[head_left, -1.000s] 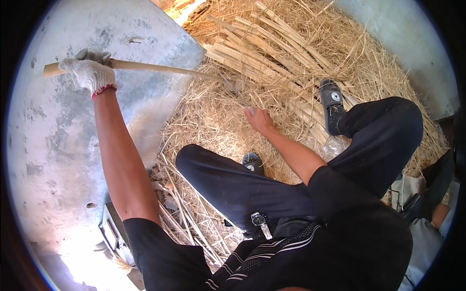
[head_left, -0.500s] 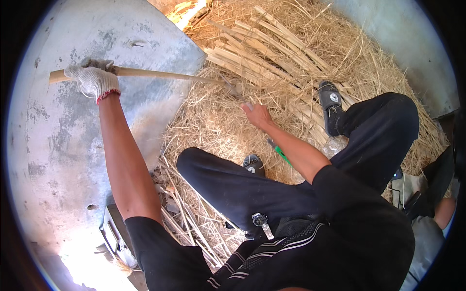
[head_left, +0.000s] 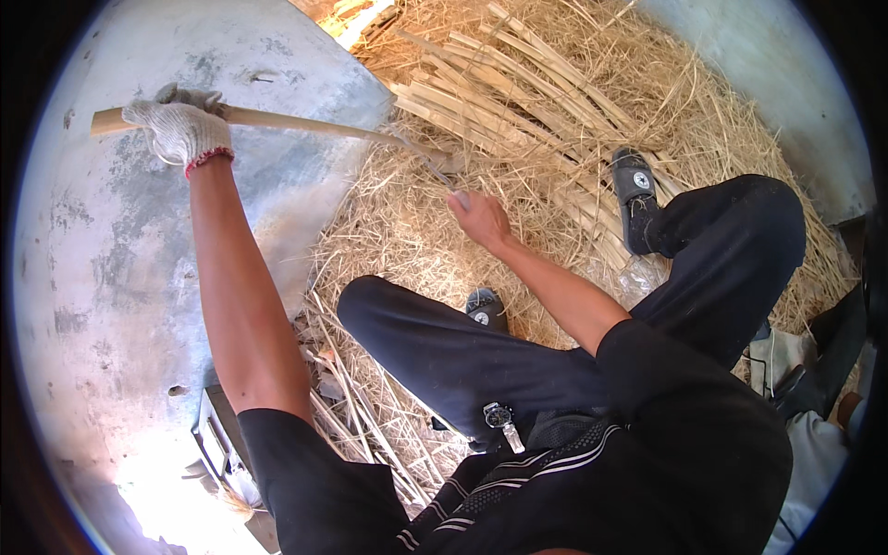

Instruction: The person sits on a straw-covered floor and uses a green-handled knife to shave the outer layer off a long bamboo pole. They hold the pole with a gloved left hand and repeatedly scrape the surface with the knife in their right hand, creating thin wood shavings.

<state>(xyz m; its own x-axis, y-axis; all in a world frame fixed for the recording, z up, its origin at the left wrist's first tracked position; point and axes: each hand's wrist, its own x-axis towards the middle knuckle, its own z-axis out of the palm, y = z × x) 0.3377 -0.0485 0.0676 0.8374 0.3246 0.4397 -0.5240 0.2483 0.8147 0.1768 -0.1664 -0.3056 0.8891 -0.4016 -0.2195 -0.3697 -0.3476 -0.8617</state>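
- Left hand (head_left: 185,129): wears a white knitted glove with a red cuff; its fingers are closed around a long wooden strip (head_left: 305,122) near the strip's outer end, a short butt of which projects beyond the glove on the left.
- Wooden strip: runs from the left hand toward the right, bowing slightly; in this view it crosses the right edge of the pale concrete surface (head_left: 120,250), just below that surface's pointed corner, and its far end lies over the shavings (head_left: 398,231).
- Right hand (head_left: 483,220): bare, closed on the grey handle of a knife (head_left: 462,198); the narrow blade points up and left to the strip's far end. That end lies just beyond the hand, on its upper left; exact contact between blade and wood is too small to tell.
- Pile of split strips (head_left: 527,92): lies on the shavings, beyond and to the right of the right hand, well apart from the left.
- Sandals: one (head_left: 633,180) stands beside the pile's lower right edge; the other (head_left: 483,308) shows beyond the bent left knee.
- Wristwatch (head_left: 499,415): lies against the dark clothing at the waist, well apart from both hands.
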